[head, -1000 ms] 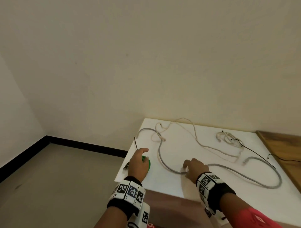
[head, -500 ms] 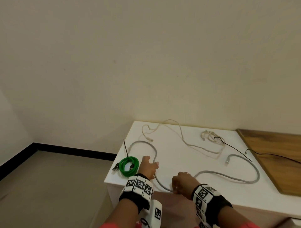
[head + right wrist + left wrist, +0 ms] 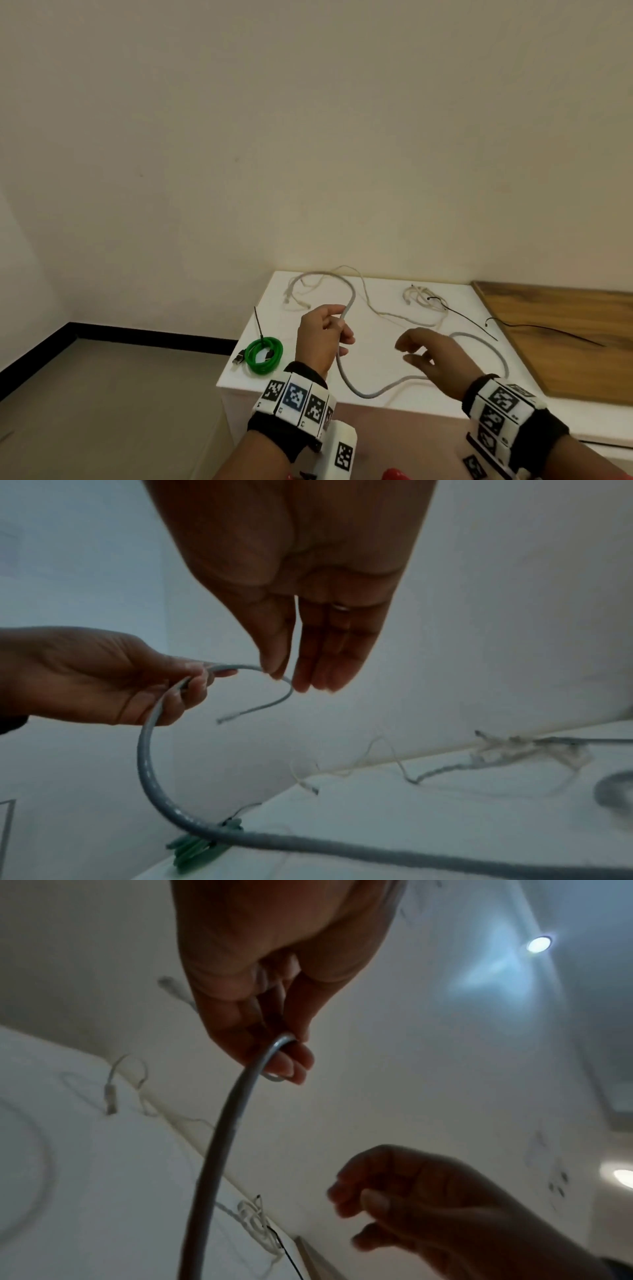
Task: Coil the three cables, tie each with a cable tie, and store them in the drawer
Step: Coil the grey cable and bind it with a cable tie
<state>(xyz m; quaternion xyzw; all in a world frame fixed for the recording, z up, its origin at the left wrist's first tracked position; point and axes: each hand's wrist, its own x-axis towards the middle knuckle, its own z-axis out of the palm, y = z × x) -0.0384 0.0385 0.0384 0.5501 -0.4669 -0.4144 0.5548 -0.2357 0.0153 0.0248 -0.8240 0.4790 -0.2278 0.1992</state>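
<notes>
My left hand [image 3: 337, 325] grips the thick grey cable [image 3: 359, 390] near one end and holds it above the white table [image 3: 387, 291]. The rest of the cable loops along the table to the right. In the left wrist view its fingers [image 3: 291, 1064] curl round the grey cable [image 3: 219, 1150]. My right hand [image 3: 407, 353] hovers empty beside it, fingers [image 3: 318, 656] relaxed. The grey cable's free end [image 3: 222, 719] arcs out of the left hand [image 3: 103, 677]. A green coiled cable [image 3: 263, 354] with a black tie [image 3: 258, 325] lies at the table's left front corner.
A thin beige cable [image 3: 376, 308] sprawls along the back of the table and ends in a loose bundle [image 3: 421, 296]. Two black cable ties [image 3: 469, 318] lie at the right, one on a wooden board [image 3: 565, 359]. Bare floor lies left of the table.
My left hand left the green coil, took the grey cable and lifted it off the table. My right hand let go of the grey cable and rose.
</notes>
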